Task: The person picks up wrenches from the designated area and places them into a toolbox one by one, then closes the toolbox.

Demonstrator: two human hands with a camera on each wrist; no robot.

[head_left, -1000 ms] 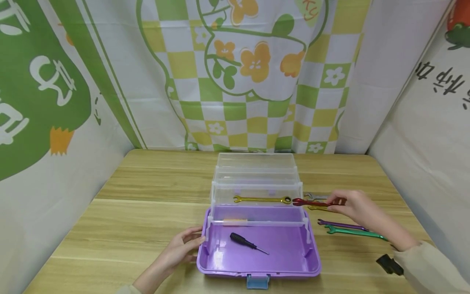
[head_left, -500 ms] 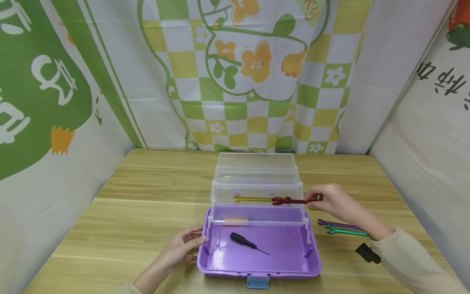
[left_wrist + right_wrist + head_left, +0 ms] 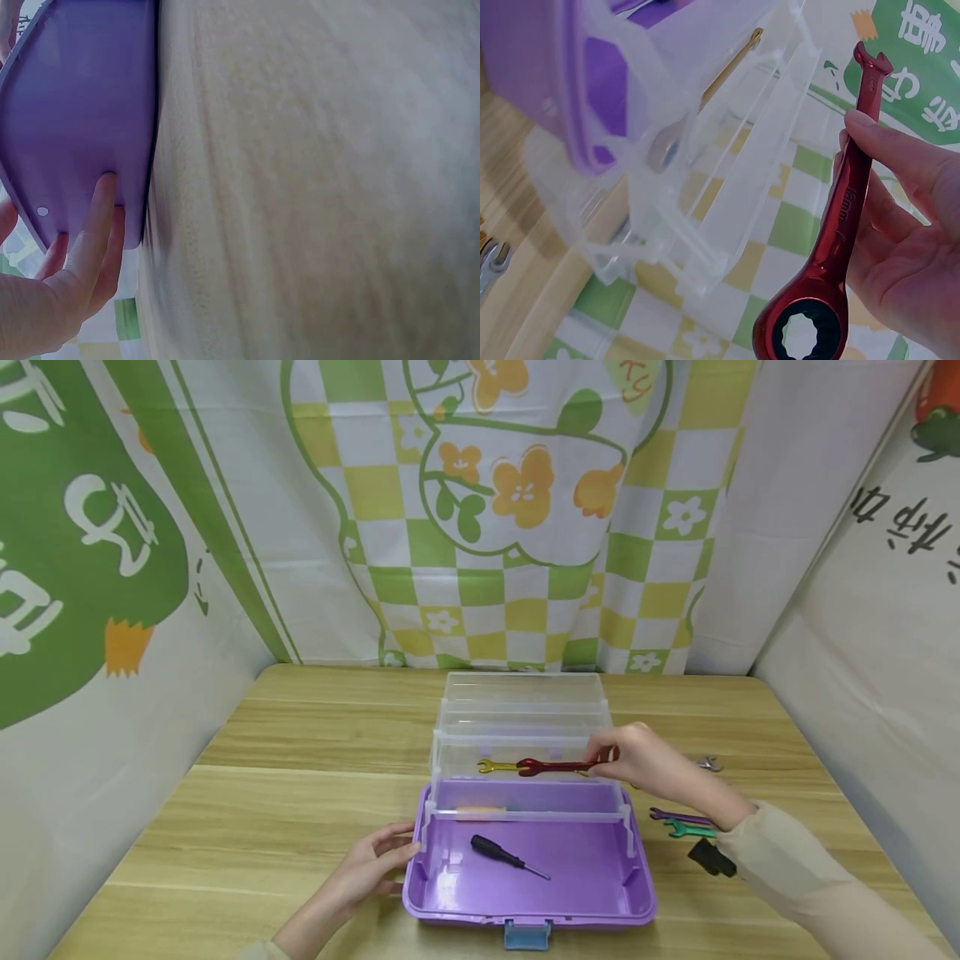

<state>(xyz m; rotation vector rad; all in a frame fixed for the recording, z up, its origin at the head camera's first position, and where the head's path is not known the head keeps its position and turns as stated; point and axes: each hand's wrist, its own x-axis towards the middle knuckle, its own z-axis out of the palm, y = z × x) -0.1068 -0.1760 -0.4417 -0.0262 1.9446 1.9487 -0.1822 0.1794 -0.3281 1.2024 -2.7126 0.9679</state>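
Note:
My right hand [image 3: 637, 758] pinches a red wrench [image 3: 557, 767] by its ring end and holds it level over the clear tiered tray [image 3: 525, 747] of the purple toolbox [image 3: 525, 906]. The right wrist view shows the red wrench [image 3: 840, 225] between thumb and fingers, open jaw pointing away. A gold wrench [image 3: 498, 766] lies in that tray. A black screwdriver [image 3: 506, 855] lies in the purple bottom. My left hand [image 3: 371, 864] rests with straight fingers against the box's left wall; the left wrist view shows its fingers [image 3: 94, 232] touching the purple wall [image 3: 75, 127].
On the wooden table [image 3: 285, 793] right of the box lie a purple wrench [image 3: 678, 816], a green wrench [image 3: 688, 830] and a silver wrench [image 3: 708, 764]. A blue latch [image 3: 527, 935] sits at the box's front. Cloth walls close the table in at the back and sides.
My right hand has carried the red wrench leftward from beside the box to over the clear tray. The left hand has stayed at the box's side.

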